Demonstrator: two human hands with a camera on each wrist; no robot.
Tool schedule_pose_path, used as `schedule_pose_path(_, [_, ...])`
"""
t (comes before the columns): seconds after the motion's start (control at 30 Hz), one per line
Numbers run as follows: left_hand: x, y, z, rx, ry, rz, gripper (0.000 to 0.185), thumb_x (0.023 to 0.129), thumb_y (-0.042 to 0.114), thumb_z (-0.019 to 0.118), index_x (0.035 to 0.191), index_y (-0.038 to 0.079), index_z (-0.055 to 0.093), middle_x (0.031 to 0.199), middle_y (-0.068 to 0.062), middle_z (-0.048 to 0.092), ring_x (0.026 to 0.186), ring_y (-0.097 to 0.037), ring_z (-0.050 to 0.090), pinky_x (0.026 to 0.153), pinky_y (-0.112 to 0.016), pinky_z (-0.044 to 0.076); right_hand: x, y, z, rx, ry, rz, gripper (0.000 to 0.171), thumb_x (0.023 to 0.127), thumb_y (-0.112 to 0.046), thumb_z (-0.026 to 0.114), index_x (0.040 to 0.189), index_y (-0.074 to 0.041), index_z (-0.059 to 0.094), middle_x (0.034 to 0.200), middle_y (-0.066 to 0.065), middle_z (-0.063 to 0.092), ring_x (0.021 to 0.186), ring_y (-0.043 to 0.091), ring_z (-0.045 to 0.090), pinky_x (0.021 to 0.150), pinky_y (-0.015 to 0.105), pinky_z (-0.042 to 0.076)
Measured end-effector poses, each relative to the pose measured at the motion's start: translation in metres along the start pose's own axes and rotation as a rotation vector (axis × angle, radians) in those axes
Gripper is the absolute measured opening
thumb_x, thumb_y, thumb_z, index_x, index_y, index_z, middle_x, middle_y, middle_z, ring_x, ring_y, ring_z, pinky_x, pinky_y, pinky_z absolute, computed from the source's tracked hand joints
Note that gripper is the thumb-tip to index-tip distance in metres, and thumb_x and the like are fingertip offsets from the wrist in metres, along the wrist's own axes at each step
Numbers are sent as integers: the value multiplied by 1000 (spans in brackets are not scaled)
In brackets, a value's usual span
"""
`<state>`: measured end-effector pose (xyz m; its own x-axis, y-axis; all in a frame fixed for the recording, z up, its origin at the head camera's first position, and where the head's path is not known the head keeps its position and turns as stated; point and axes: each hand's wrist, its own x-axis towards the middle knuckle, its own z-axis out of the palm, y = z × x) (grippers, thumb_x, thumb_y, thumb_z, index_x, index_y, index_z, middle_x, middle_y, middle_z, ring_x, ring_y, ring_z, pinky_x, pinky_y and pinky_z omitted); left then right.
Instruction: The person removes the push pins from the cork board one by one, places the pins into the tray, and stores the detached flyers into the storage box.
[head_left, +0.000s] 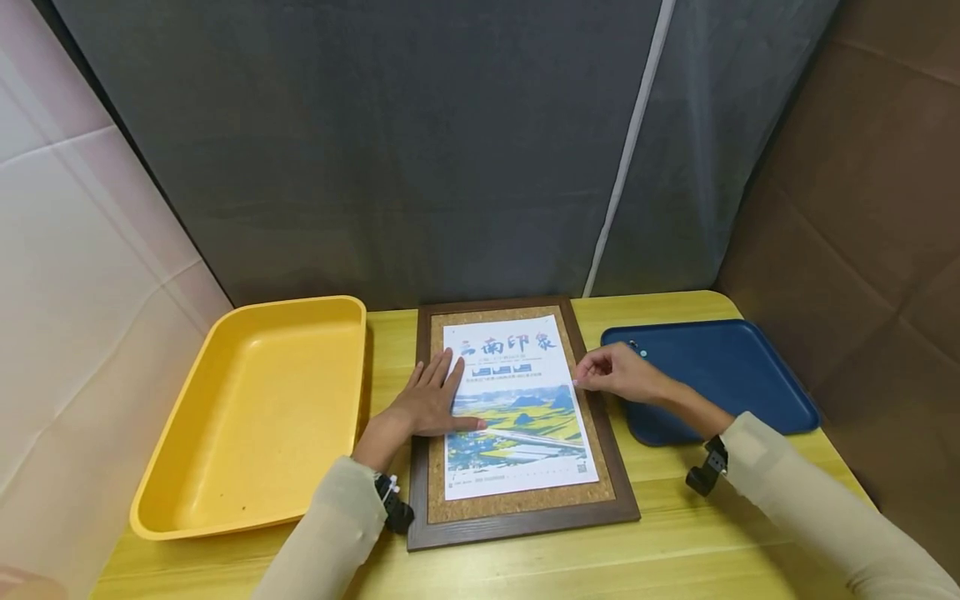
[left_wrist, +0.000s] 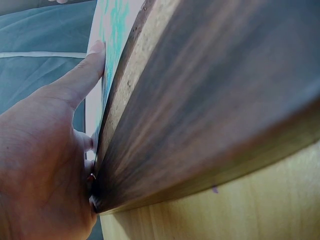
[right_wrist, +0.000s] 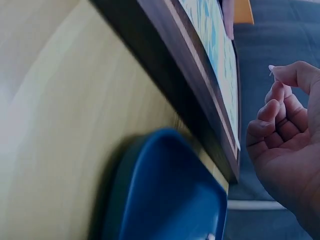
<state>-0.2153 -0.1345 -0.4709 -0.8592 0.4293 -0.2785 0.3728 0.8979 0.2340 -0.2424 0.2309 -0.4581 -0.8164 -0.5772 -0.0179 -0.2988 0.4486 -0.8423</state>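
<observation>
A dark wood-framed cork board (head_left: 525,521) lies on the table with a printed landscape poster (head_left: 517,408) on it. My left hand (head_left: 431,400) lies flat on the poster's left edge, fingers straight and pressing it down; the left wrist view shows the same hand (left_wrist: 50,150) against the frame (left_wrist: 200,100). My right hand (head_left: 618,373) hovers at the poster's right edge with fingers curled, pinching a tiny pale pin (head_left: 576,382). In the right wrist view that hand (right_wrist: 285,135) is above the frame (right_wrist: 165,65), apart from it.
A deep yellow tray (head_left: 262,408) stands left of the board. To the right lies a flat blue tray (head_left: 735,367) with a small pin (head_left: 637,348) near its far left corner. A grey curtain hangs behind the wooden table (head_left: 712,533).
</observation>
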Motion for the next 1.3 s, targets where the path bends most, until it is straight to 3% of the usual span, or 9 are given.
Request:
schedule_pose_path(0.7, [-1, 0, -1, -8, -2, 3, 116, 92, 72, 62, 170, 3, 10, 177, -22, -1, 164, -40, 0, 131, -60, 1, -15, 42, -49, -133, 113, 38, 5, 97, -3, 73, 94, -3, 77, 93, 10, 77, 75, 12, 59, 68, 23, 46])
schedule_pose_path(1.3, [-1, 1, 0, -10, 2, 4, 117, 91, 71, 63, 170, 3, 9, 177, -21, -1, 164, -40, 0, 131, -59, 0, -24, 76, -84, -217, 238, 158, 8, 98, -6, 72, 95, -1, 76, 88, 9, 72, 74, 12, 57, 68, 22, 46])
